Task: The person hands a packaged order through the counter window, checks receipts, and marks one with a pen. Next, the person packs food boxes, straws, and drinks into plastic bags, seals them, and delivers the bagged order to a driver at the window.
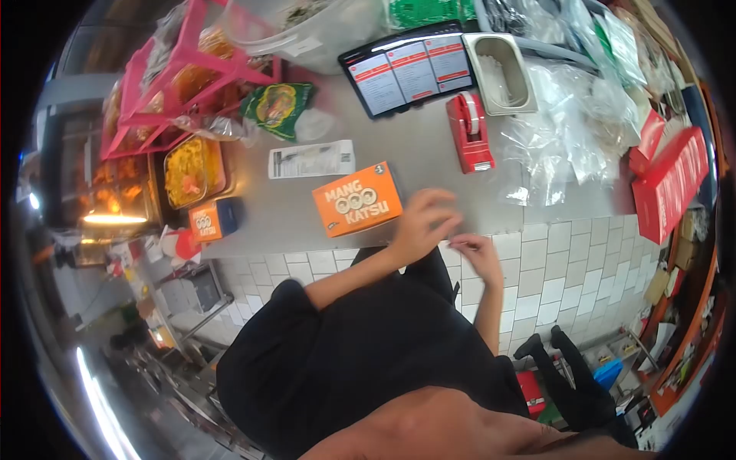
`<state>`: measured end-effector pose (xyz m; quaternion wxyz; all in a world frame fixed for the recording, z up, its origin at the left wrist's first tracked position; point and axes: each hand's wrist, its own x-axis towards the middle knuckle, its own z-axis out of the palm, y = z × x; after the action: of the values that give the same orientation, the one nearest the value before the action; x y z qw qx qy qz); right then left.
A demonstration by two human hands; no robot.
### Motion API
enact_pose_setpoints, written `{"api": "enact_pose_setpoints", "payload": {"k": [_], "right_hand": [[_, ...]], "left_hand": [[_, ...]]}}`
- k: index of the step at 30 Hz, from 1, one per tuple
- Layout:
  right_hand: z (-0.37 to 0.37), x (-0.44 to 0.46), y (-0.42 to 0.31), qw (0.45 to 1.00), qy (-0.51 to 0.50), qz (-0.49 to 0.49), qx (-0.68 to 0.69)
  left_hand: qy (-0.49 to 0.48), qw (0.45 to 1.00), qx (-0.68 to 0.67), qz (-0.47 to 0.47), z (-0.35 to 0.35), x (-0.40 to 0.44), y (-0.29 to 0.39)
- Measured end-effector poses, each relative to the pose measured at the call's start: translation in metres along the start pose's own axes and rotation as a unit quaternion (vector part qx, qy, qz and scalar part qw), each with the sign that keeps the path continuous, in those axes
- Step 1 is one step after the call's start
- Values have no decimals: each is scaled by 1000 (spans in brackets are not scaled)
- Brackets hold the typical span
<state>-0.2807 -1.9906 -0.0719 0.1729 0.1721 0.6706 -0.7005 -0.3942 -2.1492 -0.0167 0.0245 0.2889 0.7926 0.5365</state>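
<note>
My left hand (424, 225) is just right of an orange Mang Katsu box (357, 199), at the front edge of the steel counter. Its fingers are curved with gaps between them and blurred; nothing shows in them. Close by on the right, my right hand (481, 258) is in front of the counter edge, fingertips pinched. Anything between those fingertips is too small to make out. Beyond my hands stands a red tape dispenser (469, 132) with a roll in it. A printed white slip (312, 159) lies behind the box.
A tablet (410, 67) and a metal pan (502, 73) are at the back. Clear plastic bags (563, 126) and a red box (669, 186) are right. Left are a pink rack (165, 100), a food tray (192, 172) and a smaller box (214, 219). Another person's legs (563, 372) show lower right.
</note>
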Motion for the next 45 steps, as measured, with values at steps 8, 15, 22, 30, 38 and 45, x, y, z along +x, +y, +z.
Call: {"api": "enact_pose_setpoints", "payload": {"k": [8,15,22,30,38,45], "right_hand": [[130,38,3,975,-176,-29,-136],[144,44,40,999,39,1,-29],[137,70,26,975,167,-118,-90],[-24,86,-64,823,402,-257,-307],[-50,22,-89,963,177,-52,-197],[-55,-27,4,957,115,91,-252]], "left_hand": [[25,922,387,-26,-175,-71,-47],[-245,921,274,-128,-129,-23,-78],[-194,898,-250,-305,-142,-25,-63],[-128,972,194,38,-40,-2,-39],[-56,695,-596,-397,100,27,-68],[-51,799,-379,-464,150,13,-88]]}}
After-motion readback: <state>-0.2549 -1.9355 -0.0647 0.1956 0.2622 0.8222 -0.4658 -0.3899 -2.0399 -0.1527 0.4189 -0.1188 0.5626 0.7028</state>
